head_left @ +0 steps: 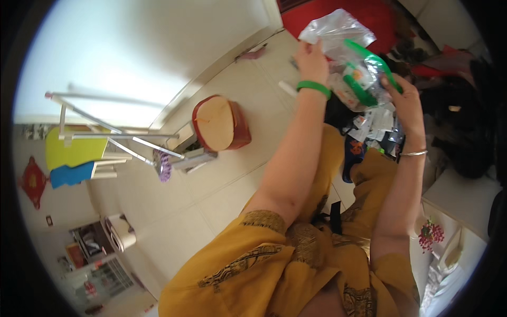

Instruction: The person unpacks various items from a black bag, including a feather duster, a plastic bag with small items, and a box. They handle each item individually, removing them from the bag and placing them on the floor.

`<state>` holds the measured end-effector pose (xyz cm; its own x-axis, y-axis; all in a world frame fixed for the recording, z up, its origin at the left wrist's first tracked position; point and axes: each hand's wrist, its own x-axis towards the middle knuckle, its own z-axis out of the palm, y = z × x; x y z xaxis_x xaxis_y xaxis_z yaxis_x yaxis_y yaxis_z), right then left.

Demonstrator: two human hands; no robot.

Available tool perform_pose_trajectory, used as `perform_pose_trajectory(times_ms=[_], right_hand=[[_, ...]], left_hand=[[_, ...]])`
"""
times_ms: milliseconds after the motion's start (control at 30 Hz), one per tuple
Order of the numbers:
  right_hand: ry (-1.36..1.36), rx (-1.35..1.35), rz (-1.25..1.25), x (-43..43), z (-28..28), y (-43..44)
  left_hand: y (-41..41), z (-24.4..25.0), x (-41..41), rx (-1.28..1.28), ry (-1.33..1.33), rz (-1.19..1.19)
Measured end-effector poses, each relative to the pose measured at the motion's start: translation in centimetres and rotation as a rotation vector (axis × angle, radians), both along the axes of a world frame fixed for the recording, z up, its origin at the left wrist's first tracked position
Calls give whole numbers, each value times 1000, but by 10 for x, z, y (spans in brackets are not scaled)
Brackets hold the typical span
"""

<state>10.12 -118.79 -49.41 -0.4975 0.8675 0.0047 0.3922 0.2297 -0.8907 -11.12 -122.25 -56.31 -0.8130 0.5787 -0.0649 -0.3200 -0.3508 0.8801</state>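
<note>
A clear plastic bag (336, 27) with a green strip (370, 55) along its side stretches between my two hands. My left hand (313, 61), below which sits a green wristband, pinches the clear plastic at the left. On the other side, my right hand (404, 99) grips the lower end of the green strip, with a silver bangle on that wrist. Printed packets with a green part (360, 91) show in or behind the clear plastic; which, I cannot tell. Beneath the bag lie several crumpled white wrappers (378, 123), close to a dark blue shoe (353, 152) with an orange pattern.
A red container with a beige top (216, 123) stands on the tiled floor (225, 178) to the left. Beyond it are a metal frame (119, 132) and a yellow-green chair (73, 148). Dark items (459, 119) crowd the right, above a white surface (461, 202). Red fabric (380, 21) lies ahead.
</note>
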Motion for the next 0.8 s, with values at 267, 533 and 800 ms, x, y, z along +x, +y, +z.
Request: perform_pose_trajectory(times_ms=[267,533,800], right_hand=[[6,95,27,13,-1,11],[2,150,-231,30,-9,22],[82,99,-353,31,-11,25]], left_hand=[[-27,36,1,16,-253,-175],[-22,36,9,-62,-248,-177],[-15,33,19,83,-253,-328]])
